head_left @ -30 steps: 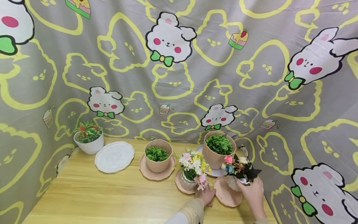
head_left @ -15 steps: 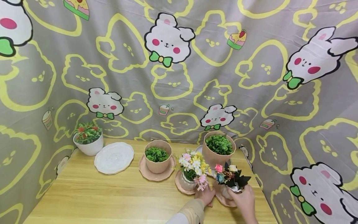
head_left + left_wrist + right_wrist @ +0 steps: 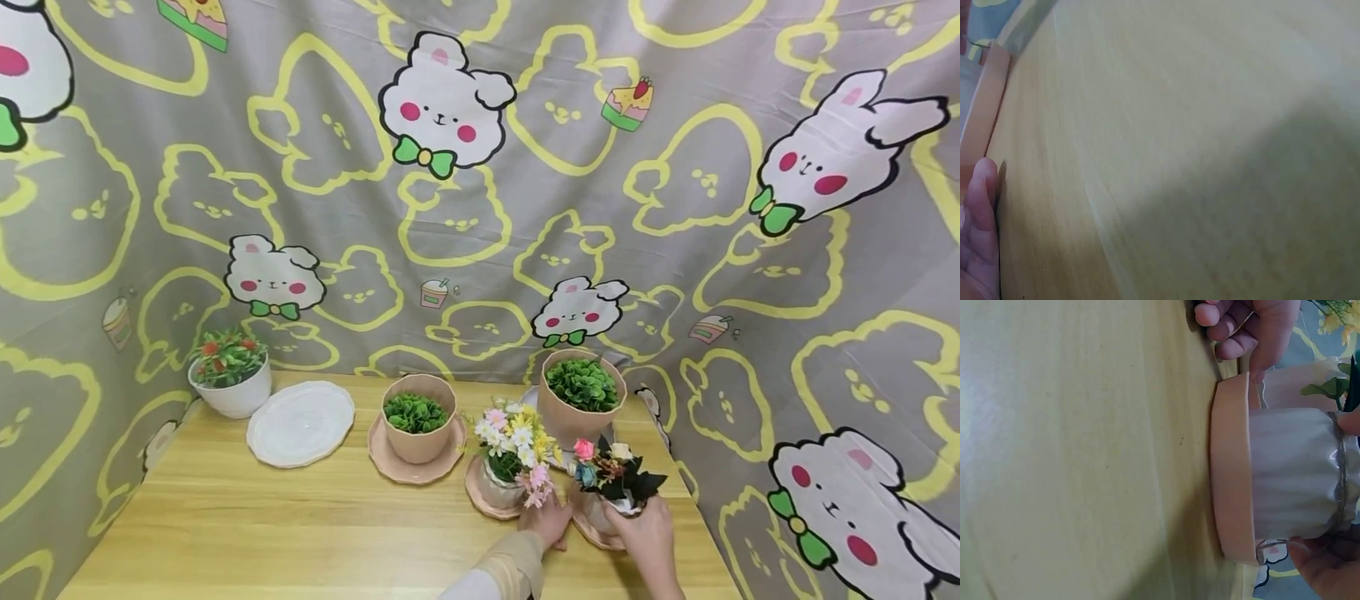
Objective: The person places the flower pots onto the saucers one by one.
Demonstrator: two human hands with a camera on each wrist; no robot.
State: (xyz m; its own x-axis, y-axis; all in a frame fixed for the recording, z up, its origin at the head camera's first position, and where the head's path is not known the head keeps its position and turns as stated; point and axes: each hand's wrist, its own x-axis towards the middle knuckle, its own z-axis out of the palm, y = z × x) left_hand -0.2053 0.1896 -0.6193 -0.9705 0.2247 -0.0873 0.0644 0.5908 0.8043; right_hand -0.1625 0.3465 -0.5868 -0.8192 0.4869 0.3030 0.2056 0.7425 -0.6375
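Note:
My right hand [image 3: 648,533] grips a small white flowerpot [image 3: 1291,475] near its twine-tied rim, thumb on one side and fingers on the other. Artificial roses with dark leaves [image 3: 633,483] fill it. The pot's base sits inside a pink saucer [image 3: 1232,469] on the table. My left hand [image 3: 547,521] rests on the tabletop between this saucer and its left neighbour. In the right wrist view, one of its digits touches the saucer's rim while the other fingers bend loosely. A pot of daisies [image 3: 506,467] on another pink saucer [image 3: 480,500] stands just beyond the left hand.
Behind stand a large pink pot of greenery [image 3: 579,417] and a smaller pink pot [image 3: 417,442] on a pink saucer [image 3: 378,462]. Farther left are a white plate [image 3: 300,423] and a white pot with red flowers [image 3: 232,396]. Patterned cloth [image 3: 465,250] encloses the table.
My right hand has brought the rose pot left and down onto the pink saucer. The left hand has stayed by the saucer's edge. The head view has shifted slightly.

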